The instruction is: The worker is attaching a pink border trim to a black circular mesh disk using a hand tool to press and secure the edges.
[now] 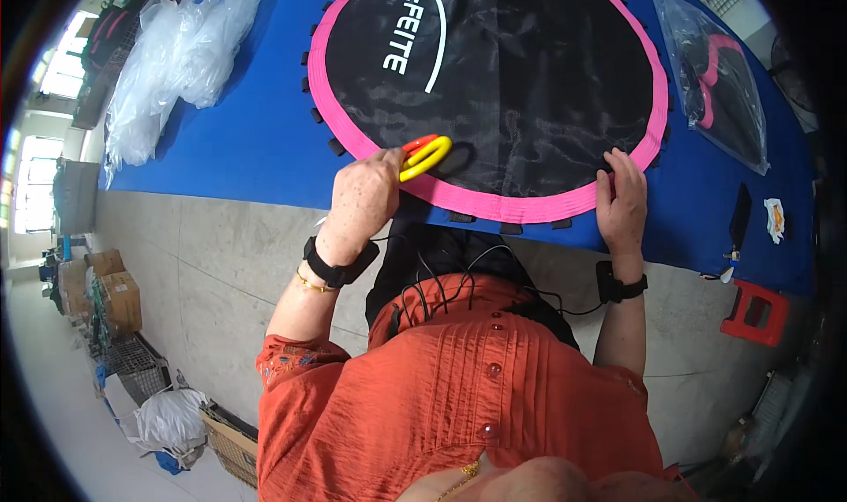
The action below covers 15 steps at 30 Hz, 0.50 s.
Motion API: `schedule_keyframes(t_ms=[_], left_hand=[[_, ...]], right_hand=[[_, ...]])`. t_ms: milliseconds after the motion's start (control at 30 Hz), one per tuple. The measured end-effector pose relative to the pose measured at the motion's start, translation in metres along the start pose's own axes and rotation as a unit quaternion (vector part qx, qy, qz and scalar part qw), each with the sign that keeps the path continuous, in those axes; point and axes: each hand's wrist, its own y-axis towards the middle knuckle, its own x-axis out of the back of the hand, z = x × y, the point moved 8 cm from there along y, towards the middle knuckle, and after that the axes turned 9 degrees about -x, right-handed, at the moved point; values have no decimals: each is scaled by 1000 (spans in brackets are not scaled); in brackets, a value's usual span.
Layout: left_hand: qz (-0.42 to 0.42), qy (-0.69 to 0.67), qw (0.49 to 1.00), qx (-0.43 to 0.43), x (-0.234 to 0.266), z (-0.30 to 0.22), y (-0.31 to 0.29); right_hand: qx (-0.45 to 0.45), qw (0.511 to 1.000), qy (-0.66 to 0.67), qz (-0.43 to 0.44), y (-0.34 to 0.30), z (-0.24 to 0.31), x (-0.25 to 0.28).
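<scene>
A round black mesh mat (547, 78) with a pink band (507, 209) around its rim and small black tabs along the edge lies on the blue table. My left hand (366, 189) is closed around scissors, whose yellow and red looped handles (427, 160) stick out to the right over the near left part of the band; their blades are hidden. On the near right part of the band rests my right hand (625, 198), thumb and fingers apart on top, with nothing visible in it.
Crumpled clear plastic (181, 56) covers the table's left end. At the right lie a bagged black-and-pink piece (719, 87), a black flat object (739, 215) and a small packet (775, 220). A red stool (755, 313) stands below. Cables (450, 273) hang before my waist; cardboard boxes (119, 301) stand left.
</scene>
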Motion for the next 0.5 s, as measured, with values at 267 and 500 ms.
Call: schedule_keyframes(t_ms=[267, 500], left_hand=[[-1, 16, 1000, 26, 1, 10, 12], [-29, 14, 999, 31, -5, 19, 20]], right_hand=[[5, 1000, 7, -6, 1, 1, 2], [2, 1000, 2, -3, 0, -1, 3]])
